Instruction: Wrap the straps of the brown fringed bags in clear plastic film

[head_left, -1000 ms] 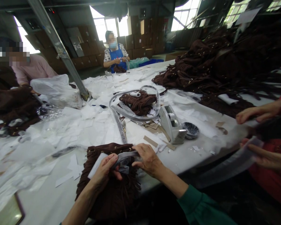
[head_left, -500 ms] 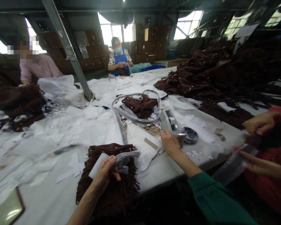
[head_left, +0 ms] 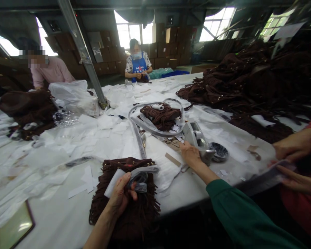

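A dark brown fringed bag (head_left: 126,211) lies at the table's near edge. My left hand (head_left: 121,197) is closed on the bag's wrapped strap (head_left: 141,178), with a white paper piece (head_left: 113,182) under the thumb. My right hand (head_left: 190,155) reaches to the base of a grey tape dispenser (head_left: 198,138); its fingers are curled at the dispenser's front, and what they hold, if anything, is too small to see. The grey wrapped strap (head_left: 138,136) runs from the bag up to another fringed bag (head_left: 160,116).
White paper scraps (head_left: 93,135) cover the table. A big heap of brown bags (head_left: 248,79) fills the right. A small dark dish (head_left: 219,151) sits by the dispenser. A co-worker's hands (head_left: 290,152) in red sleeves work at right; two other people sit at the far side.
My right hand let go of the strap on the bag and moved right to the tape dispenser. My left hand kept its hold on the strap.
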A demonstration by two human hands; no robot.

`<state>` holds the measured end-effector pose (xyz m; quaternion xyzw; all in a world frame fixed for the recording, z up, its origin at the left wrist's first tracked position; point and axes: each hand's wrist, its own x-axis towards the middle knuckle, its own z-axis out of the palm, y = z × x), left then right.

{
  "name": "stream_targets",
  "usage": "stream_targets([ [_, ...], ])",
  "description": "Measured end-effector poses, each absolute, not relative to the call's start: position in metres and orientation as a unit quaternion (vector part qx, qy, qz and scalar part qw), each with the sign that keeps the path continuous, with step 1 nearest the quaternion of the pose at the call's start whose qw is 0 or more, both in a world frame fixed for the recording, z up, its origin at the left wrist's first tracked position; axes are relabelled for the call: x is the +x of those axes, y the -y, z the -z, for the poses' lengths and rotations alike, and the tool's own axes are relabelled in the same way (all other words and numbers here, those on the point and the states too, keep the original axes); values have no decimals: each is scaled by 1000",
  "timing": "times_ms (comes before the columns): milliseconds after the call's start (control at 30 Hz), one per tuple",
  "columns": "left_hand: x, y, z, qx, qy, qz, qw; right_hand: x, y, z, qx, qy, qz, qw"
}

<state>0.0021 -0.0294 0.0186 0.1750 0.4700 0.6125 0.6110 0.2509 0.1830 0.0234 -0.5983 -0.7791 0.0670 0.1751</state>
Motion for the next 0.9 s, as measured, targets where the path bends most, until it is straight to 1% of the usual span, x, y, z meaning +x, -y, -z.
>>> stream_targets([
  [200,3,31,-15,204,-472,-606,607,262,-181,-41,-598,685,-203,363],
  [333,3,31,-17,212,-476,-600,607,258,-172,-39,-566,625,-303,444],
  [433,3,31,-17,215,-473,-598,610,252,-157,-35,-542,591,-353,482],
  [533,3,31,-17,215,-467,-605,608,247,-133,-32,-515,587,-381,496],
  [667,4,32,-18,216,-460,-612,605,246,-99,-25,-494,626,-384,465],
  [767,5,32,-20,219,-458,-614,605,250,-81,-17,-499,658,-347,445],
  [900,5,32,-22,219,-461,-615,600,261,-72,-10,-551,666,-291,409],
])
